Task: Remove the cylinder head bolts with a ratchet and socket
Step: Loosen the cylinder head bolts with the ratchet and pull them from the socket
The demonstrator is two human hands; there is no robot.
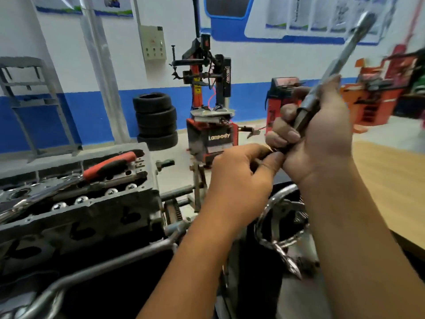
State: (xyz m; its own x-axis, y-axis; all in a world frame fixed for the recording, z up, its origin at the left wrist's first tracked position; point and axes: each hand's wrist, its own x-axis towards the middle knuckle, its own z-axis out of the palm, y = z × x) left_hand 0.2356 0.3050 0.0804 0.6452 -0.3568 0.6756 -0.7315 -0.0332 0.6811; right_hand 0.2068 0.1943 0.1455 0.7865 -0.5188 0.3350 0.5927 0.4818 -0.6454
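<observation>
While the right hand (pixel 322 134) grips the long extension bar (pixel 340 65) angled up-right, the left hand (pixel 241 171) pinches its lower end, well right of the cylinder head (pixel 76 217) where the ratchet (pixel 108 165) rests.

a grey floor (pixel 379 134) carries a stack of 4 black tyres (pixel 156 120) by the blue-and-white wall, with a red tyre changer (pixel 210 134) near it and a red machine (pixel 284 100) further right. closer, a cylinder head (pixel 76 203) sits on a metal stand (pixel 184 199), a red-handled ratchet (pixel 108 166) lying on top of it.
</observation>
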